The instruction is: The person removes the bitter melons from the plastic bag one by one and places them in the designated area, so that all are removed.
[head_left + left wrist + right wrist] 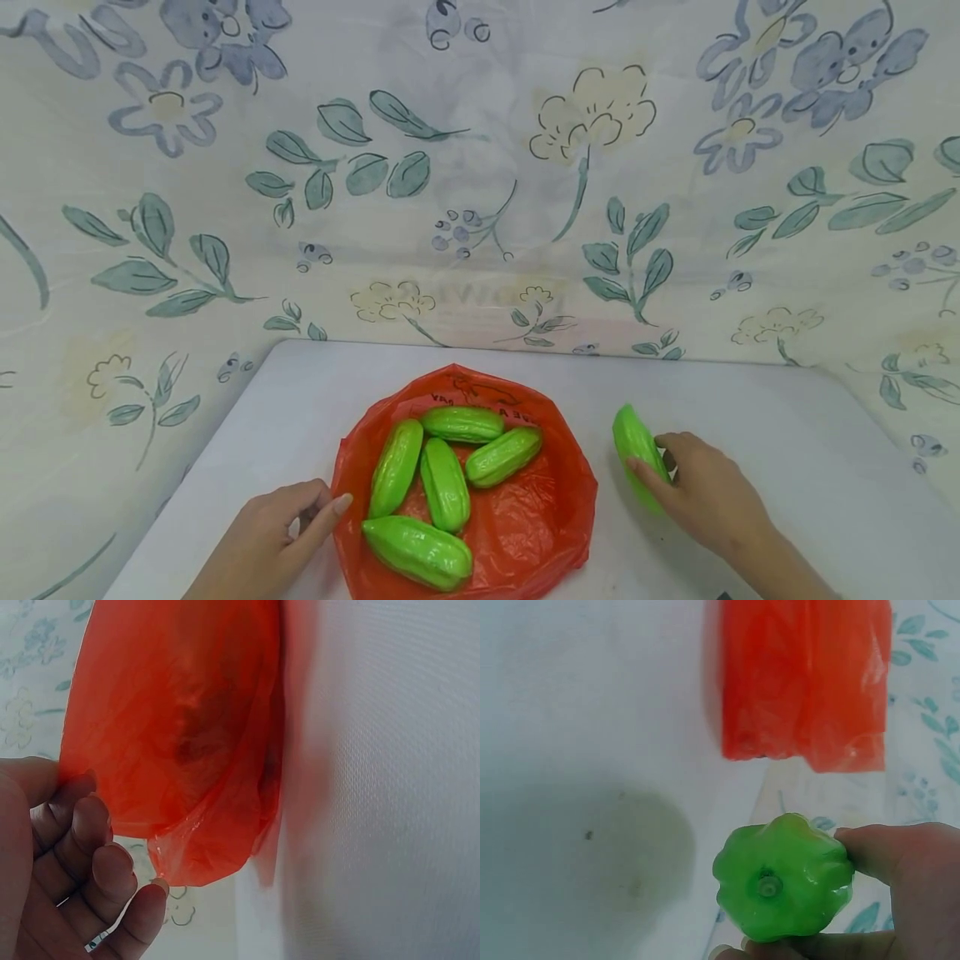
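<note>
A red plastic bag (536,533) stands wide open on the white table, its rim spread in a ring. Inside it lie several glossy green ribbed fruits (444,483), shaped like short gourds. My left hand (273,533) is at the bag's left side and pinches the rim between thumb and index finger; the other fingers curl loosely outside the bag (187,712). To the right of the bag, my right hand (708,492) holds one more green ribbed fruit (637,454) between thumb and fingers. Its lobed end with a small round stem mark faces the right wrist camera (784,877).
The white table (757,417) carries the bag, with bare surface on both sides of it. Flower-printed cloth (480,208) hangs behind and along the sides. Small dark specks (589,835) mark the tabletop in the right wrist view.
</note>
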The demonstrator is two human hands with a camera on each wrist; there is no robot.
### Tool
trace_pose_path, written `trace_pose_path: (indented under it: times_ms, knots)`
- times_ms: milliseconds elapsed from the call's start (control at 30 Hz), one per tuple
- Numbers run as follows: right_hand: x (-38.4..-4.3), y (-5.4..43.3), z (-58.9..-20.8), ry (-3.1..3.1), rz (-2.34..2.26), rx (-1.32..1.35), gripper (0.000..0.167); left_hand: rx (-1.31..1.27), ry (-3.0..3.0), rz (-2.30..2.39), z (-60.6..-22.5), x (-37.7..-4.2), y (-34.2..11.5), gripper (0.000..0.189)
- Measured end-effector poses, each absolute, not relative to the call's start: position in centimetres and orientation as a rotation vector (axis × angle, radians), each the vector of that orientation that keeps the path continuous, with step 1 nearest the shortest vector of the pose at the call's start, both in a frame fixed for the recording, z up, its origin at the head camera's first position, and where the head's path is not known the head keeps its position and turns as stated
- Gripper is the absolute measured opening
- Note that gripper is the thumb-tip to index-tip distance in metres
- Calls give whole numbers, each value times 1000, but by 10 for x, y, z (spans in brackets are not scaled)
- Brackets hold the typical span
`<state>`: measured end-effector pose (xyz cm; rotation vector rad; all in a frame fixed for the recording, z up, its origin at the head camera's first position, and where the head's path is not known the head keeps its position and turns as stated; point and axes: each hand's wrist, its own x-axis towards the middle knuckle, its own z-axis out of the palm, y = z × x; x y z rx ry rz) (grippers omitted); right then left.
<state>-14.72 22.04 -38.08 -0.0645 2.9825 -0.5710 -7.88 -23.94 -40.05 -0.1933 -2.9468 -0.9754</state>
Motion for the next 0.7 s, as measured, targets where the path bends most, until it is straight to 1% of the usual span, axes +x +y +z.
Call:
trace_pose_path:
  times_ms: [167,367,700]
  knots:
    - [-150,222,-390,2947,-581,-30,65,-212,-2935,-977,-401,-79,-240,24]
    - [-151,220,-398,2903,-571,20,64,-209,-2936,-986,-400,-79,-239,24]
    - [-154,220,-406,2906,-542,30,67,-218,-2939,-997,-401,-80,-238,25]
